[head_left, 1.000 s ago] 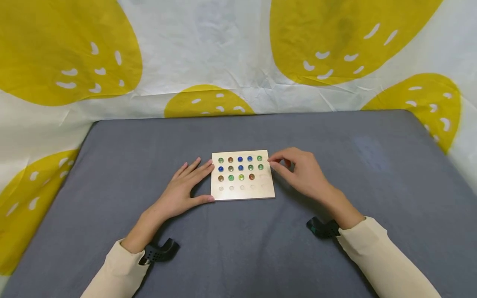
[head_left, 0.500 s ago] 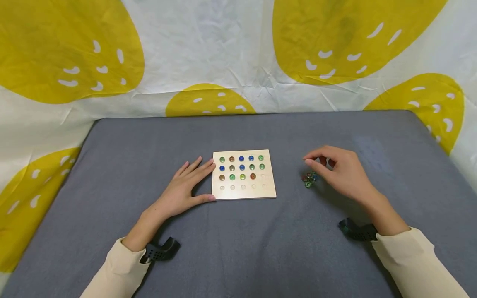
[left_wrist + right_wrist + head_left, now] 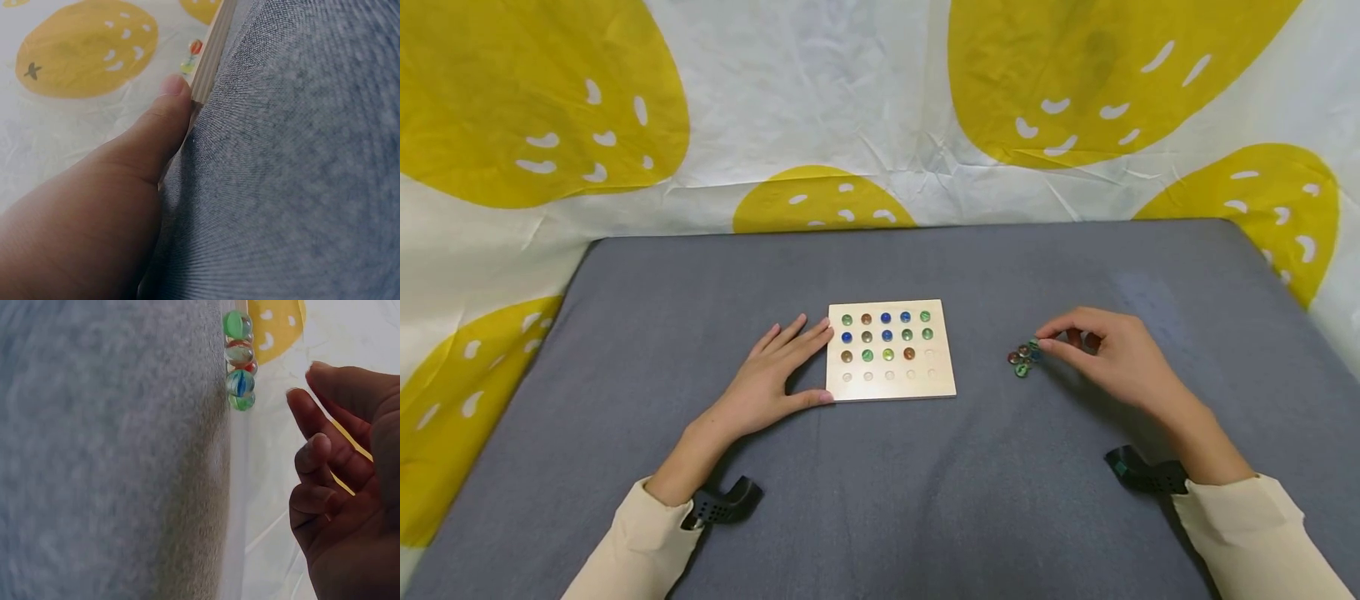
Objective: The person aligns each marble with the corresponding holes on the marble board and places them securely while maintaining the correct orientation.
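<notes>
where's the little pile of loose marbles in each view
Head: loose marbles lie on the grey cloth right of the wooden board, at the right hand's fingertips.
Left wrist: not in view.
Right wrist: top centre, beyond the fingers.
Shared landmark: grey cloth.

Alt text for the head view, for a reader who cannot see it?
A right hand reaches with thumb and forefinger to a small cluster of marbles on a grey cloth. The left hand rests against a wooden board holding fourteen marbles.
</notes>
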